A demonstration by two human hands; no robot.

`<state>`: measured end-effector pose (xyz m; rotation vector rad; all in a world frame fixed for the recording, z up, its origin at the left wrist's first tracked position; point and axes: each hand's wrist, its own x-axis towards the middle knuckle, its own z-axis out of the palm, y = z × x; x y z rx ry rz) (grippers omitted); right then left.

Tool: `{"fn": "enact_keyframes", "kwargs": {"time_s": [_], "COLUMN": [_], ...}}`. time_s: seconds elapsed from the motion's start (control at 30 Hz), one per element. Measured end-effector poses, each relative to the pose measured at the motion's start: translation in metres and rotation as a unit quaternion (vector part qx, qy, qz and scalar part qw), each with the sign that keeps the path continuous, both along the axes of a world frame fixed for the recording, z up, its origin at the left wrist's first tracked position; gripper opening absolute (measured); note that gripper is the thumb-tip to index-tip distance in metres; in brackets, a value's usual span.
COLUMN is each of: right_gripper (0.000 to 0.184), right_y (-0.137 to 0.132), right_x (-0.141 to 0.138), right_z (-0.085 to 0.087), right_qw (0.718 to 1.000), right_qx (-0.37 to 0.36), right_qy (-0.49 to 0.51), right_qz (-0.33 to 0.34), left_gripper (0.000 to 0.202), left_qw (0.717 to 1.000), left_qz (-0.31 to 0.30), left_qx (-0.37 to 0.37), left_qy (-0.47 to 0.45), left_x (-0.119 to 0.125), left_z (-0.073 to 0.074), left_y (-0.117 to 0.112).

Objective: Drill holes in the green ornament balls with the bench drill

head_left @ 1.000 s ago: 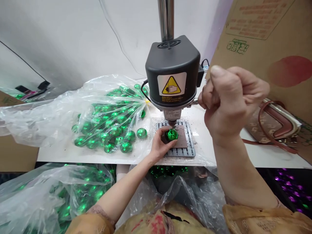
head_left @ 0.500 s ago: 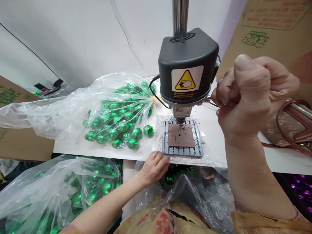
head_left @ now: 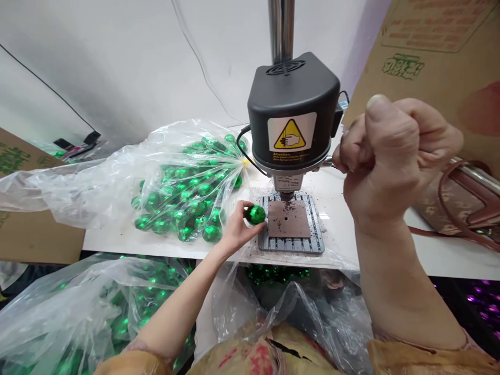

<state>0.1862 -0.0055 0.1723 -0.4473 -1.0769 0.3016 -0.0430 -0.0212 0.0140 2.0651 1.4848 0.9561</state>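
My left hand (head_left: 236,229) pinches a shiny green faceted ball (head_left: 257,214) between thumb and fingers, at the left edge of the drill press's slotted base (head_left: 317,229). On that base lies a brown square plate (head_left: 299,224) with a small dark hole and scattered dark shavings. Above it hangs the black head of the drill press (head_left: 292,99), its chuck (head_left: 287,196) over the plate's back part. My right hand (head_left: 394,151) is closed in a fist at the head's right side, around the press's handle; a metal rod (head_left: 326,162) runs towards it, and the grip itself is hidden.
A clear plastic bag (head_left: 187,140) of green balls lies left on the white table (head_left: 140,244). Another bag (head_left: 78,312) of them is below. Cardboard boxes (head_left: 42,229) stand at both sides. Purple shiny things (head_left: 484,302) show at lower right.
My left hand has gone from the table's front edge up to the base's left side and taken hold of the loose green ball. My right fist stays beside the press head.
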Motion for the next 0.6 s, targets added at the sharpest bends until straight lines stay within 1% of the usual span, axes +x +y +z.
{"fn": "enact_keyframes", "kwargs": {"time_s": [0.07,0.1,0.13,0.2,0.27,0.33,0.4,0.6], "right_gripper": [0.043,0.043,0.043,0.043,0.044,0.044,0.044,0.042], "right_y": [0.0,0.001,0.001,0.002,0.002,0.001,0.0,-0.004], "right_x": [0.0,0.0,0.001,0.002,0.004,0.004,0.004,0.002], "right_z": [0.0,0.0,-0.001,-0.001,-0.001,-0.001,0.0,0.001], "right_qw": [1.0,1.0,1.0,1.0,1.0,1.0,1.0,0.999], "right_qx": [0.005,0.006,0.005,0.001,-0.008,-0.015,-0.021,-0.007], "right_qy": [0.002,0.002,-0.002,-0.014,-0.02,-0.018,-0.016,-0.003], "right_qz": [0.004,0.008,0.01,0.009,0.003,0.006,0.01,0.045], "left_gripper": [0.05,0.053,0.057,0.061,0.057,0.051,0.052,0.057], "left_qw": [0.993,0.986,0.981,0.977,0.977,0.977,0.978,0.989], "left_qz": [-0.087,-0.115,-0.125,-0.105,-0.091,-0.102,-0.115,-0.104], "left_qx": [-0.054,-0.078,-0.098,-0.119,-0.121,-0.125,-0.122,-0.079], "left_qy": [-0.065,-0.09,-0.112,-0.144,-0.152,-0.14,-0.124,-0.076], "left_x": [0.013,0.019,0.024,0.031,0.035,0.037,0.038,0.044], "left_z": [0.005,0.006,0.006,0.004,0.0,-0.003,-0.004,-0.006], "left_y": [-0.005,-0.006,-0.006,-0.003,0.001,0.006,0.009,0.015]}}
